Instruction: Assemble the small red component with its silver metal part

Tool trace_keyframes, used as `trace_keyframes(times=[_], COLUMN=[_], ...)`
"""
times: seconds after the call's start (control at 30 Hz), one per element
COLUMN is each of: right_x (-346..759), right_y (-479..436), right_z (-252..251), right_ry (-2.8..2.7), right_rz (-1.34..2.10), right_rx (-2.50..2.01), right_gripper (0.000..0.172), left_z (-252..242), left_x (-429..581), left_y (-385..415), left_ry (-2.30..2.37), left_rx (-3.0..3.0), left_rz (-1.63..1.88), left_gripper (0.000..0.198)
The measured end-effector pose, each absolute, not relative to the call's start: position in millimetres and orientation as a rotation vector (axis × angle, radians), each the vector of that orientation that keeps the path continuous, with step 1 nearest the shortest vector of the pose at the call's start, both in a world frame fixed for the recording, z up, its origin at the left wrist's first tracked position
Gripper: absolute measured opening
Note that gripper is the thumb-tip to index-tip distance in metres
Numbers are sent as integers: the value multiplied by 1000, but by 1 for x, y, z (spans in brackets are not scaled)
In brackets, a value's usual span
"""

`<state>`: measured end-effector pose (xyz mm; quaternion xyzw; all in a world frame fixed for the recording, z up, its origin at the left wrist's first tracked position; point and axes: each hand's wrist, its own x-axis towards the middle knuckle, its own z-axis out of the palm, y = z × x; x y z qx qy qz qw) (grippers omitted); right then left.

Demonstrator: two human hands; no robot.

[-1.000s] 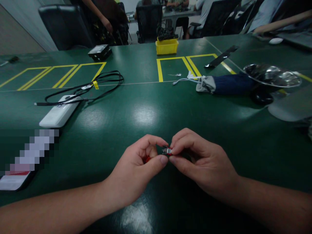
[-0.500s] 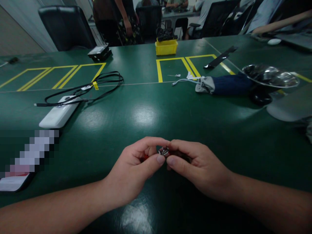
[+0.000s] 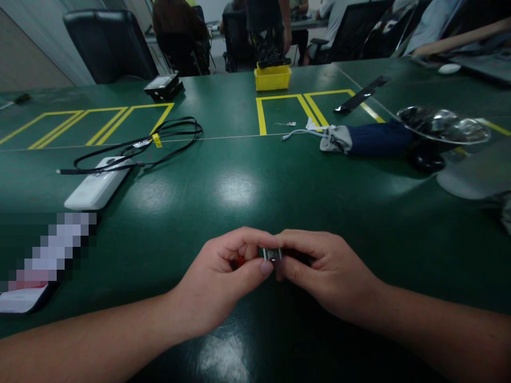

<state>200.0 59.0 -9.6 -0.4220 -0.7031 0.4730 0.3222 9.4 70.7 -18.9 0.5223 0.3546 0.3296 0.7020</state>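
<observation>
My left hand [image 3: 217,279] and my right hand [image 3: 329,274] meet low over the green table [image 3: 239,191], near its front edge. Both pinch a small metal part [image 3: 272,254] between thumbs and forefingers. A bit of red [image 3: 240,260] shows inside my curled left fingers; I cannot make out what it is. Both hands are closed.
A white power bank [image 3: 96,187] with a coiled black cable [image 3: 159,135] lies at the left. A blue pouch [image 3: 369,138] and a shiny metal bowl [image 3: 443,125] sit at the right. A yellow bin [image 3: 272,77] and a black box [image 3: 163,86] stand at the far edge. People and chairs are behind.
My hands have sunk slightly toward the table and closed together. The small part has turned between my fingertips, now showing a square metal face. A person behind the table has walked to the right.
</observation>
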Motion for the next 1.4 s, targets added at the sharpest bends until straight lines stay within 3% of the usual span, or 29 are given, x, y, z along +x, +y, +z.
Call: trace_keyframes(times=[0.8,1.07,1.4], right_x=[201,204,201], right_y=[58,57,58], right_z=[-6,-7,-8], right_ry=[-1731,-1774,-1803], right_rz=[1397,1426,1369], right_rx=[-1069,-1079,-1097], right_gripper=[17,25,20], left_z=[-21,-19,-19], left_x=[7,7,8], left_y=[69,69,68], left_ry=[811,813,817], left_rx=[1148,1211,1212], left_rz=[745,745,772], left_gripper=[20,31,25])
